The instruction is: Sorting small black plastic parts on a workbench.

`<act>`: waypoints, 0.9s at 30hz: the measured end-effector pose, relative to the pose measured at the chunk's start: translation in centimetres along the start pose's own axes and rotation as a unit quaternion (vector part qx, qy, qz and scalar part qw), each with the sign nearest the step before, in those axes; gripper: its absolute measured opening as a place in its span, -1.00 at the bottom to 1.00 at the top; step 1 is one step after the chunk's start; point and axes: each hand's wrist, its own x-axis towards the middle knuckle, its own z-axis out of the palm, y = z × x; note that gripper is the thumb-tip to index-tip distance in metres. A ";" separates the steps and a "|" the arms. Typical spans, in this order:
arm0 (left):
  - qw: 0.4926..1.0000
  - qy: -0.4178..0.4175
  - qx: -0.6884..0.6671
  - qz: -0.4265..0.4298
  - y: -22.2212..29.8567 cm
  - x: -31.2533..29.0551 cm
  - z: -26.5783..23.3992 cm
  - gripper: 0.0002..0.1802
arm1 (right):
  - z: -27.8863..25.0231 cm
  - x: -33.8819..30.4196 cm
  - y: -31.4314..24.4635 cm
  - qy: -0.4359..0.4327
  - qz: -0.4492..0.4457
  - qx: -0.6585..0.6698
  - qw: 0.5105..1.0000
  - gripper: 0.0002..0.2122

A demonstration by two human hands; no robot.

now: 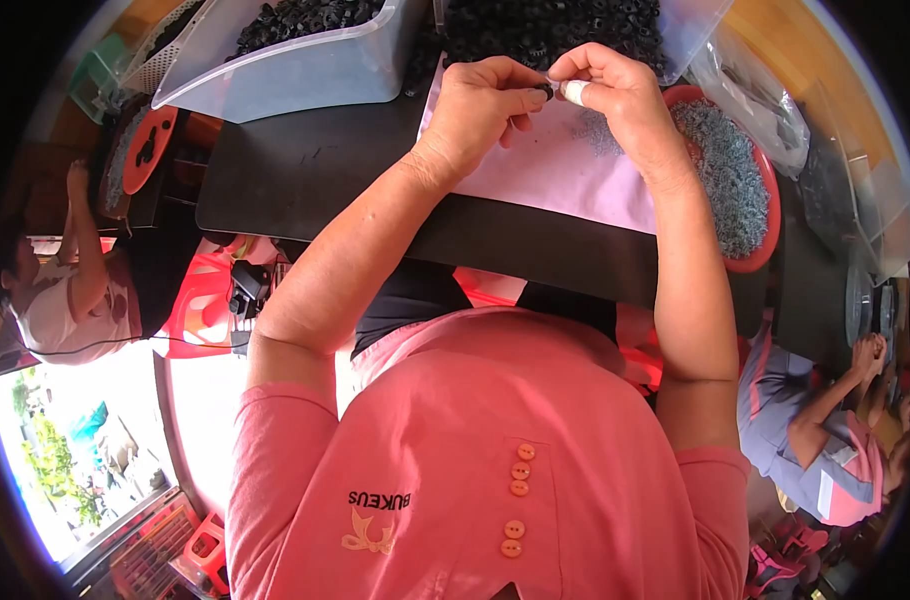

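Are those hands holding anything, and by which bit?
The left hand pinches a small black piece; which part is too small to tell. Whether the right hand holds anything is unclear.

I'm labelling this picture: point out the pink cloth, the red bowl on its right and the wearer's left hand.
Pink cloth [565, 188], head view: its bare middle.
Red bowl [773, 207], head view: its right rim.
Left hand [472, 115], head view: its back.
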 end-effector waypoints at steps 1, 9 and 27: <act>1.000 0.000 0.000 0.000 0.0 0.0 0.1 -0.81 | 0.0 -0.1 -0.2 0.001 0.005 -0.007 1.000 -0.86; 0.998 -0.011 0.055 0.008 0.3 -0.4 0.5 -0.83 | 0.1 -0.3 -0.8 -0.023 0.014 0.005 1.000 -0.86; 0.971 0.152 -0.184 0.009 0.4 0.5 -1.6 -0.86 | -1.5 0.8 2.8 0.118 0.035 -0.610 0.783 -0.75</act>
